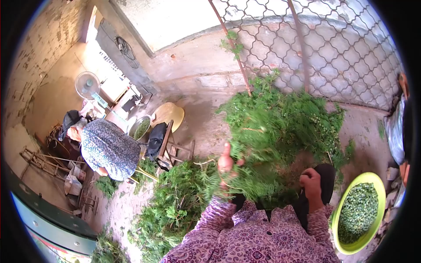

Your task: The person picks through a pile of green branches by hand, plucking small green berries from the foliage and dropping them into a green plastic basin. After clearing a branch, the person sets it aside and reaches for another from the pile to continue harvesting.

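Note:
My left hand [225, 165] is closed around a feathery green branch [258, 182], its thumb pointing up. Motion smears the branch, which spreads to the right across my lap. My right hand [310, 180] is curled at my dark-trousered knee; whatever its fingers hold, if anything, is hidden. Ahead of both hands lies a large heap of leafy branches [289, 118] with small green berries among them. Another pile of cut branches [175, 206] is on the floor beside my left arm. To my right, a yellow-green basin [380, 186] contains many small green berries [357, 212].
A wire mesh fence [324, 57] stands behind the heap. At left, another person in a patterned shirt [109, 144] bends over near a bowl of greens [142, 128], a wooden stool [169, 147] and a round yellow lid [171, 115]. A fan [89, 85] stands behind.

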Demonstrator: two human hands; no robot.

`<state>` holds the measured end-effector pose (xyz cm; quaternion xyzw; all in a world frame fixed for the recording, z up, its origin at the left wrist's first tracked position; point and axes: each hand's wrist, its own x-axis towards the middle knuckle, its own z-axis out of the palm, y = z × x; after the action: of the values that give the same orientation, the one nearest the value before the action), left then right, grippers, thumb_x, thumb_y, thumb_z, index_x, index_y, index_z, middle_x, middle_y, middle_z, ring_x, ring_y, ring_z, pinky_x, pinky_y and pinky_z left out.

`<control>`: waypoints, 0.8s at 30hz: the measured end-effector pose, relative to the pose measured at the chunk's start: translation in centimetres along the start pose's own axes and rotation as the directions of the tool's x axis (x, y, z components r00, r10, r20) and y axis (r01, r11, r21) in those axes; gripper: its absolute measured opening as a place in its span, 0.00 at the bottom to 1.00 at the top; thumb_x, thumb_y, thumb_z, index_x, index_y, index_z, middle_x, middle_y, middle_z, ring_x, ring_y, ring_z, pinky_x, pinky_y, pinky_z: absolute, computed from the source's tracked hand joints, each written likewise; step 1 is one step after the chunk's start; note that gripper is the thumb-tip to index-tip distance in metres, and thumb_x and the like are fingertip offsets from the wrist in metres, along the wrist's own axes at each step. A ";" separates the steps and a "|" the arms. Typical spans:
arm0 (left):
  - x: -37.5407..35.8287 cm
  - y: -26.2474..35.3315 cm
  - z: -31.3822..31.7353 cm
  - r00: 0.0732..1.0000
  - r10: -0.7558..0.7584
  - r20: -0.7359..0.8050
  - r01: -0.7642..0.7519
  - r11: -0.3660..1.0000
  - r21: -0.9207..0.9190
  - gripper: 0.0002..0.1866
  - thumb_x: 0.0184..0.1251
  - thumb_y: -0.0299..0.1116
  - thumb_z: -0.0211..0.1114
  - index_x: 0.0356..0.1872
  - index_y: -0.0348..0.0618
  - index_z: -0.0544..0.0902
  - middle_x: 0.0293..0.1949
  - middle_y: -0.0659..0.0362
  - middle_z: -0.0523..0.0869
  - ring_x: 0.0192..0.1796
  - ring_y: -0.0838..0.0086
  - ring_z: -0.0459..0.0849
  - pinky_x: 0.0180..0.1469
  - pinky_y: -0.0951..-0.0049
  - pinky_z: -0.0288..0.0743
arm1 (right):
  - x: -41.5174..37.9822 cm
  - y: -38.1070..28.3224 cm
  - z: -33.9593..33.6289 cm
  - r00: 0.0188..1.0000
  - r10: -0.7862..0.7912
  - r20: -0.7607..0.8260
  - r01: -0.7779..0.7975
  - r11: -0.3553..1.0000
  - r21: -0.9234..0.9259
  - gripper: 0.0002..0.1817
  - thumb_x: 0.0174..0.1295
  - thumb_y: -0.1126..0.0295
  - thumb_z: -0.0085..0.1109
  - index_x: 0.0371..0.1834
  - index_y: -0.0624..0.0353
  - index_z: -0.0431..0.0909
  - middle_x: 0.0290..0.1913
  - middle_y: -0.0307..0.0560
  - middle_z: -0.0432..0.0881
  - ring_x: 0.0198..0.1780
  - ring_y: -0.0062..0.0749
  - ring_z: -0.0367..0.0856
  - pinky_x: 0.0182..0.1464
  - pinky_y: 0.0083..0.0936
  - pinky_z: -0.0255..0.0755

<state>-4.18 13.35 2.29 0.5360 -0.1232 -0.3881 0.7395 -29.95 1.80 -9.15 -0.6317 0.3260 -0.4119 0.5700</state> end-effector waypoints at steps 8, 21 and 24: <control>-2.7 1.8 2.1 0.995 0.091 0.047 -0.063 0.909 -0.413 0.19 0.63 0.52 0.49 0.33 0.45 0.74 0.17 0.63 0.70 0.11 0.79 0.63 0.10 0.79 0.59 | -0.7 -2.3 2.4 0.755 0.334 0.564 -0.652 0.289 0.701 0.10 0.63 0.62 0.43 0.35 0.58 0.68 0.35 0.46 0.70 0.23 0.20 0.63 0.17 0.10 0.57; 1.3 -0.8 -1.8 0.804 -0.178 0.568 0.437 0.824 -0.361 0.17 0.63 0.51 0.50 0.38 0.47 0.71 0.23 0.65 0.71 0.14 0.81 0.60 0.11 0.79 0.56 | 0.7 -2.9 5.1 0.847 0.239 0.475 -0.523 0.538 0.661 0.05 0.60 0.68 0.51 0.34 0.57 0.69 0.29 0.40 0.73 0.21 0.19 0.67 0.19 0.13 0.56; 0.5 -0.9 -0.1 0.781 -0.220 0.584 0.495 0.789 -0.364 0.21 0.60 0.54 0.53 0.35 0.44 0.72 0.22 0.62 0.74 0.11 0.77 0.63 0.11 0.78 0.57 | 1.0 -3.6 5.2 0.867 0.252 0.429 -0.492 0.567 0.661 0.06 0.59 0.68 0.53 0.33 0.56 0.69 0.26 0.38 0.71 0.21 0.19 0.67 0.19 0.14 0.56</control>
<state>-4.20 13.00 1.31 0.2166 -0.1024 -0.6722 0.7005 -25.05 3.73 -5.49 -0.3058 0.1662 -0.2817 0.8942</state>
